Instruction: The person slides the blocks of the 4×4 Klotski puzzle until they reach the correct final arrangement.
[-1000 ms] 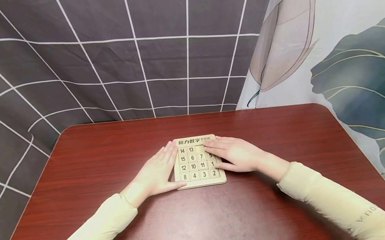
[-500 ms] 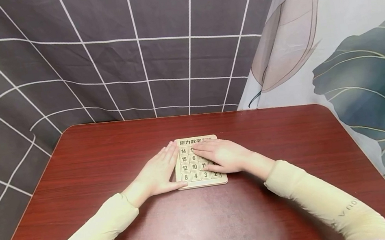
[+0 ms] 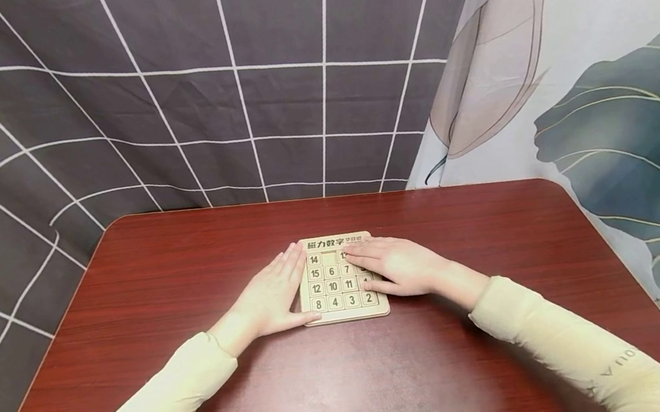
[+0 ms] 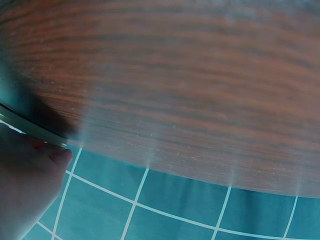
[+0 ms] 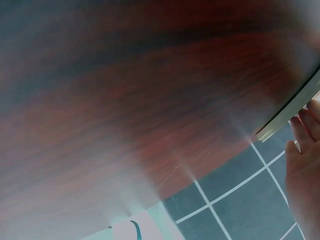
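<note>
A pale number slide puzzle (image 3: 345, 314) lies flat on the table, with dark characters along its far edge. In its far row, tile 14 (image 3: 314, 259) stands at the left, then a bare slot (image 3: 329, 257), then a tile partly under fingertips. My left hand (image 3: 272, 291) lies along the puzzle's left side, fingers straight at the upper corner and thumb on the lower corner. My right hand (image 3: 402, 265) reaches over the right side with straight fingers on the tiles, covering much of the rightmost column. Both wrist views show fingers beside the puzzle's edge (image 5: 287, 112).
The reddish-brown wooden table (image 3: 215, 243) carries the puzzle near its middle. Behind it hangs a dark grey curtain (image 3: 283, 100) with white grid lines. A white curtain with leaf prints (image 3: 628, 122) hangs at the right.
My right hand swept left over the puzzle, then back right. The tile 13 shifted one place right in the far row, and the slot is now second from left. My left hand stayed put.
</note>
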